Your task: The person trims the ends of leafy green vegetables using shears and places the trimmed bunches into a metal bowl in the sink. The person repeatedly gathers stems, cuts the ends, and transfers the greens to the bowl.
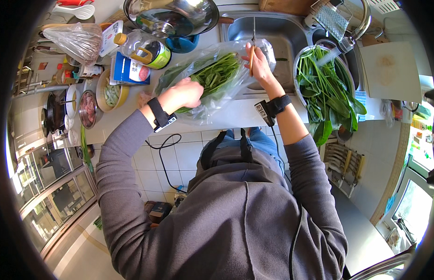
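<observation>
A clear plastic bag of long-stemmed leafy greens lies on the counter before me. My left hand rests at the bag's left part, over the greens, with its fingers curled and their tips hidden. At the bag's right end, my right hand holds scissors by their orange handles, with the blades pointing away from me over the sink's near left side. Farther right, more leafy greens fill a metal basin and hang over its near rim.
Behind the bag are a sink, a large glass-lidded pan and a blue bowl. An oil bottle, a blue box, a yellow bowl and a metal bowl of raw meat stand left. A faucet is at the back right.
</observation>
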Tool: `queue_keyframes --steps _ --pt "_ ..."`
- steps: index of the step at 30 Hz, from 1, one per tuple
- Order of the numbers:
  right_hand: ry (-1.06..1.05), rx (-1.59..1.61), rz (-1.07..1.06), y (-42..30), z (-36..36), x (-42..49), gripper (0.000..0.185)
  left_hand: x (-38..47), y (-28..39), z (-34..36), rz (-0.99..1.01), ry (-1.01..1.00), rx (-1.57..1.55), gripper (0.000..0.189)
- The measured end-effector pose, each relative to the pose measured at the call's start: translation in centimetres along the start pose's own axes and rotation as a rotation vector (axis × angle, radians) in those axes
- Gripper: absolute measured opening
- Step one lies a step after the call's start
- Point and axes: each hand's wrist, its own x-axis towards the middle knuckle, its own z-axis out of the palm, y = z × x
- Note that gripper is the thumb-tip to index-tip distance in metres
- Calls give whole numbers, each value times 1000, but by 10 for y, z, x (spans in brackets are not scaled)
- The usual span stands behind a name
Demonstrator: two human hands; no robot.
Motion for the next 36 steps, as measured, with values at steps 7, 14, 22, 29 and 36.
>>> queue_keyframes --steps 7,14,22,29,36 --pt "-179 -300 78 -3 3 -18 60 13 -15 -23 -159 55 -41 16" --pt "-239 -309 31 7 11 -55 48 11 -24 5 -104 189 -22 13" --pt "-165 -191 89 8 15 -66 46 77 11 40 -234 728 -45 15" --pt "-270 -144 165 1 6 -73 50 64 3 32 -320 583 -321 7" --pt "-274 51 165 -12 -7 -85 51 -1 -28 -20 -134 406 -1349 22"
